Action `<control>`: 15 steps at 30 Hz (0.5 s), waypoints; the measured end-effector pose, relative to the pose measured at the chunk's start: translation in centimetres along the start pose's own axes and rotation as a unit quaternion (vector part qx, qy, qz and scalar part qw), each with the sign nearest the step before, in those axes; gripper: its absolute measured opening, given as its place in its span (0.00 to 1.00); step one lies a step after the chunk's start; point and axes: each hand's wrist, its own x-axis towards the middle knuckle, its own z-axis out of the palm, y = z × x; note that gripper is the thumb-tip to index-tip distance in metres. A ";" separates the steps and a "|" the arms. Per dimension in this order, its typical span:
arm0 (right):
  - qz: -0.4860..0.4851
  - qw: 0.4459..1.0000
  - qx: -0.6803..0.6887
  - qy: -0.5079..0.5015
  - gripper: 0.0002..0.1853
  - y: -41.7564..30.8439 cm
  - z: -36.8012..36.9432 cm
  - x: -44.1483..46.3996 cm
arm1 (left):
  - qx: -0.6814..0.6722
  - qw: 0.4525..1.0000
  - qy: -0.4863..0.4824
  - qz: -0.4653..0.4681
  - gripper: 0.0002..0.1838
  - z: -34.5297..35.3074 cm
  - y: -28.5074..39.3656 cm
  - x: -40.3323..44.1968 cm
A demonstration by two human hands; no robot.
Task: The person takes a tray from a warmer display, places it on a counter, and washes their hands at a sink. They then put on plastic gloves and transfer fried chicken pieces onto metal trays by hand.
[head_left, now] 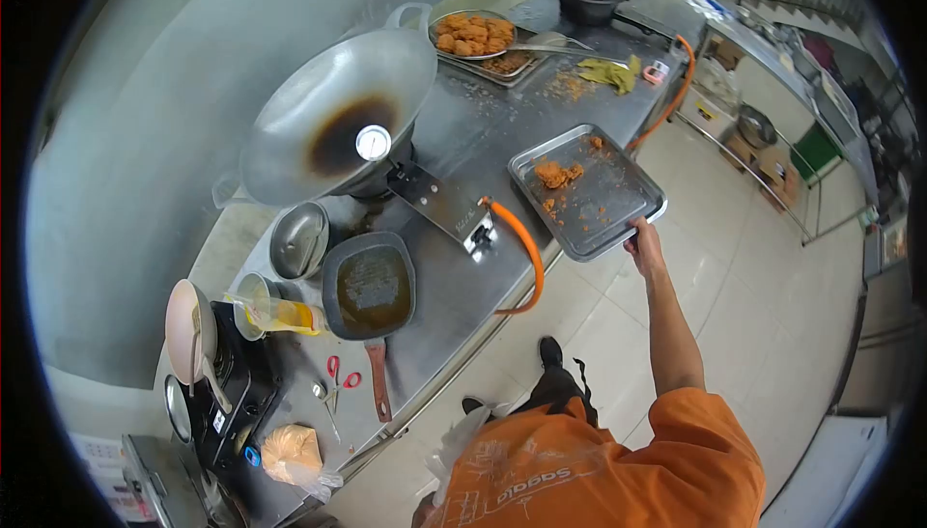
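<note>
Few fried pieces (552,175) and scattered crumbs (548,205) lay on the metal tray (623,190), which your right hand (645,246) gripped by its near rim, across the edge of the counter (449,282). Much of the frying looked done, judging by the larger heap (473,34) beyond; whether the tray was part-filled or part-emptied stayed unclear. Your left hand was out of view, its state untold.
</note>
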 end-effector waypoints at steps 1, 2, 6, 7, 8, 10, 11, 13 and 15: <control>0.018 1.000 -0.009 -0.021 0.11 0.3 0.1 1.9 | -0.016 1.000 0.001 -0.008 0.22 1.3 0.0 -1.3; 0.037 0.998 -0.017 -0.046 0.13 0.7 0.5 3.7 | -0.032 0.999 0.005 -0.015 0.22 2.6 -0.1 -2.6; 0.130 0.980 -0.097 -0.115 0.22 1.2 1.9 7.5 | -0.096 0.995 0.013 -0.030 0.22 5.5 -2.6 -5.7; 0.129 0.980 -0.097 -0.115 0.23 1.1 2.2 7.7 | -0.116 0.993 0.012 -0.027 0.22 5.9 -4.1 -6.0; 0.127 0.980 -0.098 -0.117 0.25 0.9 2.1 7.6 | -0.131 0.991 0.012 -0.028 0.22 6.6 -5.2 -6.3; 0.093 0.983 -0.112 -0.115 0.26 1.7 1.8 7.0 | -0.146 0.987 0.034 -0.055 0.24 9.0 -3.9 -9.4; 0.060 0.984 -0.125 -0.114 0.26 3.0 0.6 6.6 | -0.159 0.984 0.035 -0.070 0.24 9.9 -5.0 -9.6; -0.042 0.988 -0.084 -0.123 0.20 11.5 -5.2 9.8 | -0.217 0.970 0.048 -0.095 0.24 11.7 -8.9 -9.4; 0.074 0.978 -0.140 -0.134 0.11 16.4 -8.6 8.9 | -0.318 0.938 0.060 -0.128 0.23 14.7 -14.9 -9.3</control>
